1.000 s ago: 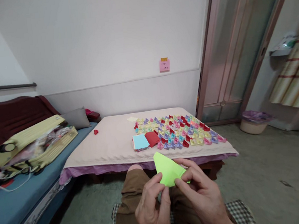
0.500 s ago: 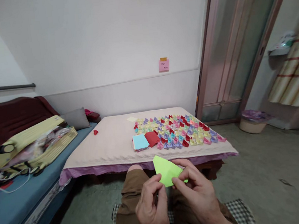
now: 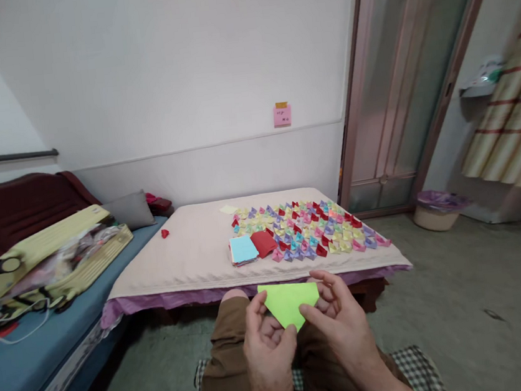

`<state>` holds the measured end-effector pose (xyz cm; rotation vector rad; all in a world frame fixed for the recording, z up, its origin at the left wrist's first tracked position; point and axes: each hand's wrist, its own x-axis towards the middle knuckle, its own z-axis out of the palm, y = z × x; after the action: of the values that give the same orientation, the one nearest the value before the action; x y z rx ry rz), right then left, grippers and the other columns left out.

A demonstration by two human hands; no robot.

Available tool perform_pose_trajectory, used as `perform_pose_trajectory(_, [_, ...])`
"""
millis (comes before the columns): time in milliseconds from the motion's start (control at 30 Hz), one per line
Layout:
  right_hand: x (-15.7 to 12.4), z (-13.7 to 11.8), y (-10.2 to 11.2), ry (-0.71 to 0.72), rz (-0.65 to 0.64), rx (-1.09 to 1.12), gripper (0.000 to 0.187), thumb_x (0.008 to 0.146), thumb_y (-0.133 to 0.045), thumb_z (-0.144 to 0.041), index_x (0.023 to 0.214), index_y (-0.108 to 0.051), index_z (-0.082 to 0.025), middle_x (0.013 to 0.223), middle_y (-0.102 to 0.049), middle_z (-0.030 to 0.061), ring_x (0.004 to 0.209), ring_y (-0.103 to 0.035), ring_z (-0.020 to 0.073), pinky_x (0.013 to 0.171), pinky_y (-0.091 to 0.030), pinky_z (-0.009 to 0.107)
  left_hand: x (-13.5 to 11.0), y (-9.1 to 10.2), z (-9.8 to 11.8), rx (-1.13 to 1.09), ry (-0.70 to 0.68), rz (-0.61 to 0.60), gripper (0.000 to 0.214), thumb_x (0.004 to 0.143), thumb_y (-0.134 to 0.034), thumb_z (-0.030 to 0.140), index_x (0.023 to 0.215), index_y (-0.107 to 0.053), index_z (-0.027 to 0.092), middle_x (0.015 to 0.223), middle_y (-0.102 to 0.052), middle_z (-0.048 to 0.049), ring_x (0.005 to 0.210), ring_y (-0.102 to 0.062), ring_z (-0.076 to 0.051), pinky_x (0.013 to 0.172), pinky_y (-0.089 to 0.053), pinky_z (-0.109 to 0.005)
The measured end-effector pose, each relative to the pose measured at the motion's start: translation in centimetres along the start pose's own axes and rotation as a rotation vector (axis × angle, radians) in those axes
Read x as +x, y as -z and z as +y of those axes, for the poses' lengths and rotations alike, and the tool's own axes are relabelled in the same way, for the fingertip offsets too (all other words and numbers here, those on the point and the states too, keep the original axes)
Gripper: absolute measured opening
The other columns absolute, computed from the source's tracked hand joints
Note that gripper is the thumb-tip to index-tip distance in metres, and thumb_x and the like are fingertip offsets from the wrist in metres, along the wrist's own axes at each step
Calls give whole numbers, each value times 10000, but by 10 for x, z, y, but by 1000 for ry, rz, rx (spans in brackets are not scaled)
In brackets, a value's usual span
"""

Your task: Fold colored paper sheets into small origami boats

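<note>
A bright green folded paper [image 3: 287, 301] is held between both hands above my lap, its flat edge up and its point down. My left hand [image 3: 267, 351] pinches its left corner with thumb and fingers. My right hand [image 3: 341, 321] grips its right side, fingers curled behind it. Ahead on the low table [image 3: 192, 253] lie several small folded paper pieces [image 3: 309, 229] in many colours, set out in rows. A stack of flat sheets with a blue sheet [image 3: 243, 248] on top and a red sheet [image 3: 264, 243] beside it sits at their left.
A blue sofa [image 3: 29, 353] at the left carries a yellow bag [image 3: 46, 254] and a grey cushion [image 3: 131, 209]. A single red piece [image 3: 165, 233] lies on the table's left. A bin [image 3: 438, 210] stands by the sliding door [image 3: 398, 79] at the right.
The green paper has been turned in my hands: it stood tilted with a corner up, now its long edge is level on top and its point hangs down.
</note>
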<state>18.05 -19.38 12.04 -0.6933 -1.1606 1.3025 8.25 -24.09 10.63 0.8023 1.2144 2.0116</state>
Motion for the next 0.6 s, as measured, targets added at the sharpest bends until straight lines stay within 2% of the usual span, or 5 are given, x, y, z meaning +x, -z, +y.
perform_pose_trajectory(67, [0,-1,0,-73,-45,15,525,660,-740,-236,1108,-467,-213,787,-672,17,681,-661,183,589,-540,282,-2,-2,1,-29,-10,15,592,583,-667,107,1133,-466,193,1108,-628,-133,739,-689,-158,662,-554,-266])
perform_pose_trajectory(133, [-1,-2,1,-125,-72,-6,541,672,-739,-244,1129,-452,-203,712,-664,-8,602,-627,161,531,-502,255,-3,-1,1,-24,-39,25,524,596,-644,93,1087,-506,209,1047,-634,-86,722,-676,-145,652,-546,-260])
perform_pose_trajectory(267, [-2,-3,4,-116,-92,-57,525,698,-722,-238,1153,-465,-186,672,-628,-30,524,-546,122,481,-451,229,-3,6,3,219,-182,-38,86,636,-638,112,692,-645,177,724,-557,6,571,-566,-94,512,-457,-176])
perform_pose_trajectory(333, [-1,-4,5,-92,-115,-64,483,706,-712,-243,1136,-498,-188,693,-622,-24,543,-547,126,487,-460,235,-3,9,5,348,-245,-84,80,652,-646,143,577,-655,167,627,-501,19,500,-491,-80,447,-392,-164])
perform_pose_trajectory(600, [1,-7,17,47,-172,-268,251,741,-687,-242,988,-645,-218,846,-642,12,625,-568,143,567,-509,256,-5,8,10,413,-226,-49,75,628,-655,166,631,-729,170,585,-511,20,440,-462,-83,404,-365,-173])
